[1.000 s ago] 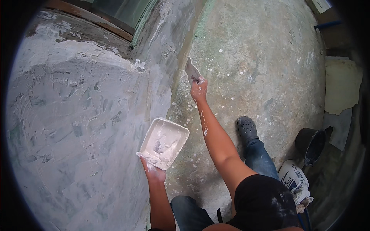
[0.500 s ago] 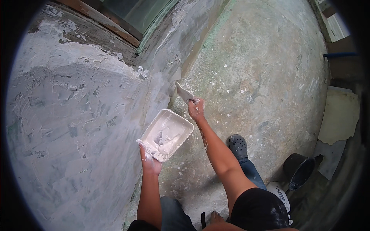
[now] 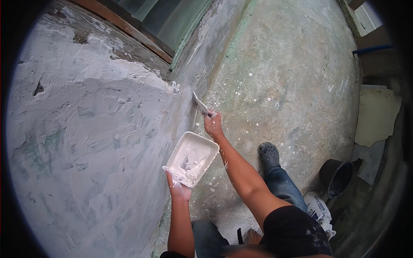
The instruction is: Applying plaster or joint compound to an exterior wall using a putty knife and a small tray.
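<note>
Evidently we have both hands full. Our left hand [image 3: 180, 191] supports a shallow white tray [image 3: 203, 141] from its near corner, the thumb at the edge and the palm below; our fingers are clamped on it, though we cannot tell how they spread underneath. White paste [image 3: 195, 167] coats the tray's inside, thickest toward the near right side, and more of it smears our thumb.

Our right hand [image 3: 213, 124] has its fingers closed together around a flat putty knife [image 3: 200, 104], beyond the tray and near its far edge. The blade points away and leftward, before the foot of the coated wall [image 3: 94, 129]; whether its tip touches the surface, we cannot tell.

Pale specks dot the concrete floor [image 3: 297, 81]. Our foot wears a grey clog [image 3: 269, 154], to the right of our right forearm. Farther right, a black bucket [image 3: 325, 175] lies tilted, with a white sack [image 3: 316, 204] just beside it, nearer to us.
</note>
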Tool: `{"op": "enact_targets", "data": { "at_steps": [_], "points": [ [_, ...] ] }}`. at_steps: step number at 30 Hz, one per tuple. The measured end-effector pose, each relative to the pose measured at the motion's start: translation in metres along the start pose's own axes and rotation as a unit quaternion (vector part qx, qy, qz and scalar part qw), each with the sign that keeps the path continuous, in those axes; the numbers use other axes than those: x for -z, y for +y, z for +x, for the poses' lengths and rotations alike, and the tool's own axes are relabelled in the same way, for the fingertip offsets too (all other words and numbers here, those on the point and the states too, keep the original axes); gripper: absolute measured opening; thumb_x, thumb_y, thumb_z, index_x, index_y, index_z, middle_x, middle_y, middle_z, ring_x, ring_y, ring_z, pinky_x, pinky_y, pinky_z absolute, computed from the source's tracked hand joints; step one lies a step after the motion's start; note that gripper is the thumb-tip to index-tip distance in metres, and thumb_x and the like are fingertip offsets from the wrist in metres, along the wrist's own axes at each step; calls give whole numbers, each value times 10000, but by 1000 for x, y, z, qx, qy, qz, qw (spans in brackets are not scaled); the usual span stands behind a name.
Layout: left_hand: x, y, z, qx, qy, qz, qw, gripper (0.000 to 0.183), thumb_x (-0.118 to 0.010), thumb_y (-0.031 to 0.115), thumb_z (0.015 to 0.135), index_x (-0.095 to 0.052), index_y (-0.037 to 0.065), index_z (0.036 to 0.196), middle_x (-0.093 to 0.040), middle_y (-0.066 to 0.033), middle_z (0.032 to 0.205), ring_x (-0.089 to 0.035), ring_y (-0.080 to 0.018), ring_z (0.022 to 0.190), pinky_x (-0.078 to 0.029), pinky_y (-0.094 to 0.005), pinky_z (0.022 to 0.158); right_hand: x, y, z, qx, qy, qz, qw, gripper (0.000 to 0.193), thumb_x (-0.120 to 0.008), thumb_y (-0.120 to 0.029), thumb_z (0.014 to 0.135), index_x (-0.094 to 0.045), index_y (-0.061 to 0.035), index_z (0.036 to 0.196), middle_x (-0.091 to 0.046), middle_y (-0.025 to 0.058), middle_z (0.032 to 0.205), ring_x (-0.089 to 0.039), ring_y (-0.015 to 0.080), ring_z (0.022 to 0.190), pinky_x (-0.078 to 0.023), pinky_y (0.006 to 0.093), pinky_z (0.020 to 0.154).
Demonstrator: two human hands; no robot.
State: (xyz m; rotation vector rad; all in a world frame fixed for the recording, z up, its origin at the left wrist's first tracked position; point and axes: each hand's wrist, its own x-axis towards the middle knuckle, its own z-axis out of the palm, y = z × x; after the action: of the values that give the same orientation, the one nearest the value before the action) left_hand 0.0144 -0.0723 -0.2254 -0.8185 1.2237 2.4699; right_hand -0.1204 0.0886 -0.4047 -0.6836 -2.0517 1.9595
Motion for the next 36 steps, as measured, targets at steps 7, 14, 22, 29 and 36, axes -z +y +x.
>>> {"op": "enact_targets", "data": {
  "at_steps": [7,14,22,29,36],
  "points": [
    [-69,86,-86,15,-28,-11,999,679,-345,501,970,-331,-37,1383,-402,-171,1411,-415,-318,1287,-330,-448,1082,110,-253,-21,-82,-124,260,954,292,-648,-29,829,-592,43,1106,-650,81,1010,-604,132,909,-478,279,811],
    [-245,188,-204,-47,-11,-6,999,585,-351,430,990,-389,-39,1337,-466,-164,1357,-481,-308,1231,-386,-438,1046,248,-516,-44,-43,-81,266,960,323,-632,-23,835,-540,48,1137,-641,91,1053,-598,139,922,-467,289,840],
    [-411,277,-301,-118,-35,-70,990,557,-389,419,987,-435,-46,1291,-525,-154,1288,-538,-282,1159,-433,-416,991,328,-715,-61,83,-98,168,977,301,-536,19,835,-525,39,1135,-606,97,1094,-573,164,974,-443,293,861],
    [-476,323,-320,-152,-63,-19,986,544,-386,436,987,-456,-19,1276,-549,-130,1245,-548,-246,1127,-428,-385,978,346,-794,-69,322,-61,-70,942,213,-564,23,806,-555,-14,1016,-582,118,816,-619,239,781,-472,330,669],
    [-511,341,-342,-169,-32,-12,985,499,-440,418,974,-522,-26,1186,-611,-106,1127,-609,-200,1004,-491,-319,838,341,-795,-78,487,-78,-183,851,314,-615,41,734,-554,-27,1034,-643,175,900,-643,369,770,-507,394,624]
  ]
}}
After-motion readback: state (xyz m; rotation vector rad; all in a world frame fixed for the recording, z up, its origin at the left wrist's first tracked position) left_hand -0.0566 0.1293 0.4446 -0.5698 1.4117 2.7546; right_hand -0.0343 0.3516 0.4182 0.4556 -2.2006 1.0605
